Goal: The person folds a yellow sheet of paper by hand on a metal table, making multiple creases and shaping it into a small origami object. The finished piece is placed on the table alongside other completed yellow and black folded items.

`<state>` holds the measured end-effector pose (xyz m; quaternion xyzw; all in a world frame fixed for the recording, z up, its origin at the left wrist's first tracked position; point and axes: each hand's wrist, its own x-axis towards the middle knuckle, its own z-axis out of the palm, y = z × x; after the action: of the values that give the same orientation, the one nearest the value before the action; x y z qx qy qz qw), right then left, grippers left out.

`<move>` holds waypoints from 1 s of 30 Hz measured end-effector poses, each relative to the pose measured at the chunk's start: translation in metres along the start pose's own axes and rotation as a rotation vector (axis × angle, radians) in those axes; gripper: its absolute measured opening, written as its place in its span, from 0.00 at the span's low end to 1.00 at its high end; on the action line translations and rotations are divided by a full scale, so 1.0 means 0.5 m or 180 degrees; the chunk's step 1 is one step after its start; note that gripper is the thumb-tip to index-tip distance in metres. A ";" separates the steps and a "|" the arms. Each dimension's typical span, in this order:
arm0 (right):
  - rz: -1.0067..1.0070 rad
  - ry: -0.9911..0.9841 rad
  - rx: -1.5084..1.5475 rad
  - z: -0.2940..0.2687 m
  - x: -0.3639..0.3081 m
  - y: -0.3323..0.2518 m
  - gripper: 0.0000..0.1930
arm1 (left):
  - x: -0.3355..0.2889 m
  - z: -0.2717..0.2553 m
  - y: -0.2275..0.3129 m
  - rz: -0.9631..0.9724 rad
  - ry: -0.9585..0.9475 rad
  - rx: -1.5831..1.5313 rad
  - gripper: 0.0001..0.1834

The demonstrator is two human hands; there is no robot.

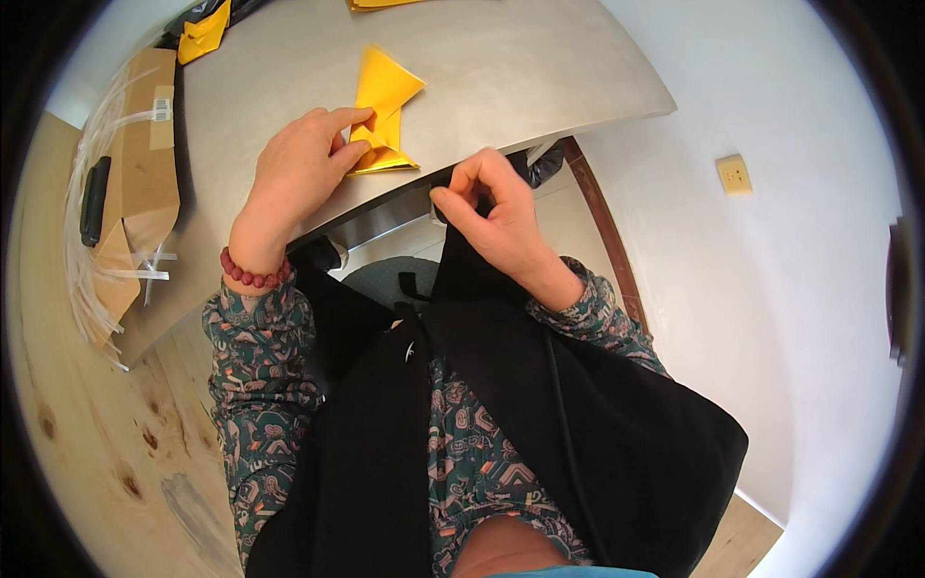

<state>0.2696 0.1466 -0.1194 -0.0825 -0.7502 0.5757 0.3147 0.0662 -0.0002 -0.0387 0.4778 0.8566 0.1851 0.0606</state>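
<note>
A folded piece of shiny yellow paper lies near the front edge of the grey table. Its upper part flares out and is slightly blurred, while the lower part is creased into small flaps. My left hand grips its left side between thumb and fingers, a red bead bracelet around the wrist. Just off the table's front edge, to the right of the paper, hovers my right hand. Its fingers are curled in toward the thumb; whatever they may hold is hidden.
Another yellow folded paper sits at the far left, and more yellow paper at the far edge of view. On the left stands a cardboard box with clear plastic strips and a black object. A white wall rises at right.
</note>
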 end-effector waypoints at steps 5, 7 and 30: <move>0.1464 -0.0500 0.1667 0.018 -0.041 0.038 0.18 | -0.037 0.021 0.045 0.0000 0.0180 0.0034 0.20; 0.1547 -0.0587 0.2006 0.033 -0.045 0.045 0.21 | -0.064 0.032 0.070 -0.0037 0.0175 -0.0023 0.19; 0.0625 -0.1422 0.1574 0.003 0.241 -0.047 0.17 | 0.008 -0.046 -0.011 -0.0654 0.0159 -0.4305 0.12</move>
<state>0.1795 0.1963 -0.0525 0.0525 -0.6269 0.7714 0.0962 0.0533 -0.0053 -0.0191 0.2467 0.5948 0.6837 0.3433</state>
